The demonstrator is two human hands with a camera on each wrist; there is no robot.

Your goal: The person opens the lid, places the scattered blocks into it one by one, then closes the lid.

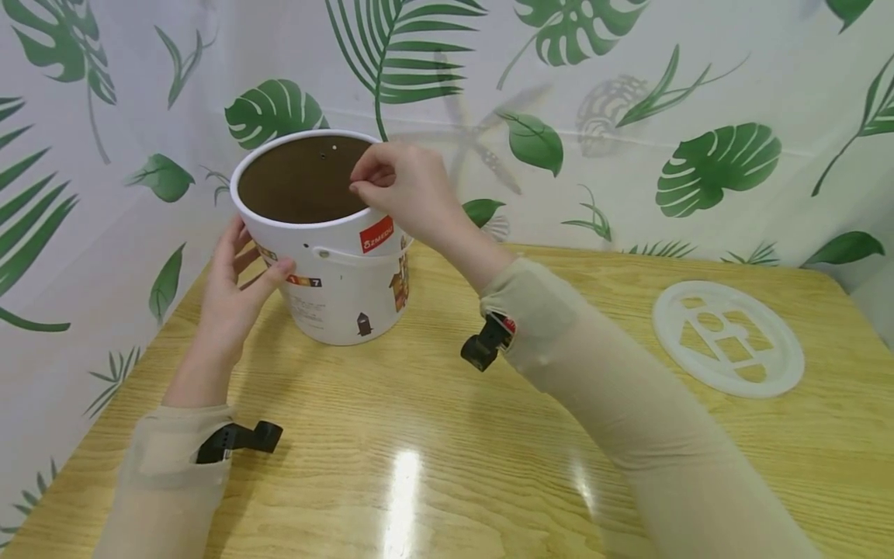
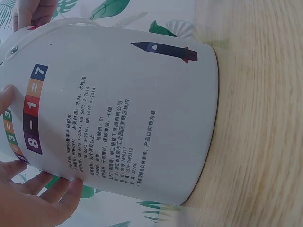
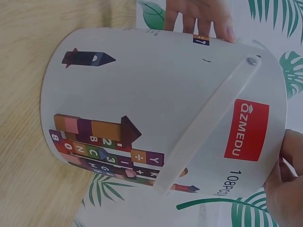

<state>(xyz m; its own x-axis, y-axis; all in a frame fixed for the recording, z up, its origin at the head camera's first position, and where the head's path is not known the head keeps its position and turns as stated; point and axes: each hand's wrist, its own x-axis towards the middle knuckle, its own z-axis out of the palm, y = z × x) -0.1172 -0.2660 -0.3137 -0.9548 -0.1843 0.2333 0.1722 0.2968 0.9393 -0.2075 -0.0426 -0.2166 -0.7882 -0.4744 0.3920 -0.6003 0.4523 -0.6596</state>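
Observation:
A white toy bucket stands upright on the table, with its brown inside showing. Printed blocks, a red label and Chinese text cover its wall. My left hand grips the left side, thumb on the front and fingers round the back. Above the right part of the rim is my right hand, its fingers curled and thumb close to the index finger over the opening. I see nothing between those fingertips. The bucket's bottom is hidden. A white handle hangs down the outside.
On the right of the wooden table lies a round white lid with cut-out shapes. A leaf-patterned cloth rises behind the table and along its left side.

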